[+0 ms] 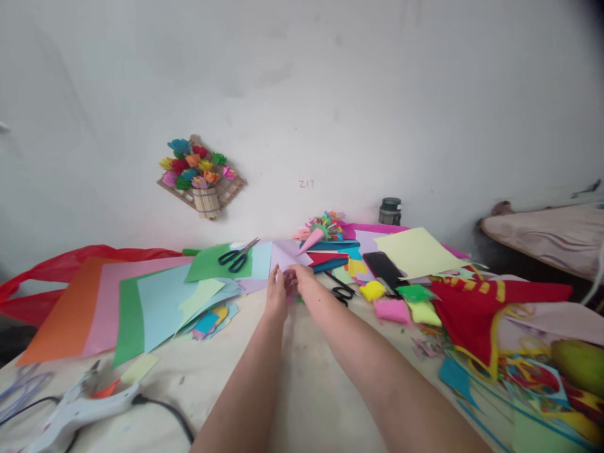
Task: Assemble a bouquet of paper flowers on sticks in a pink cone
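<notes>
My left hand and my right hand meet over the middle of the table, with fingers curled in toward each other. Between them shows a small purple piece, probably paper; the fingers hide most of it and its shape is unclear. Just beyond my hands lies a lilac paper sheet. A pink paper cone rests behind, by a fringed multicoloured paper piece. Black-handled scissors lie right of my right hand, and other scissors lie on green paper to the left.
Coloured sheets fan out at left. A white glue gun with a cable sits front left. At right are a phone, small bright packets, red cloth and a basket of scraps. A dark jar stands by the wall.
</notes>
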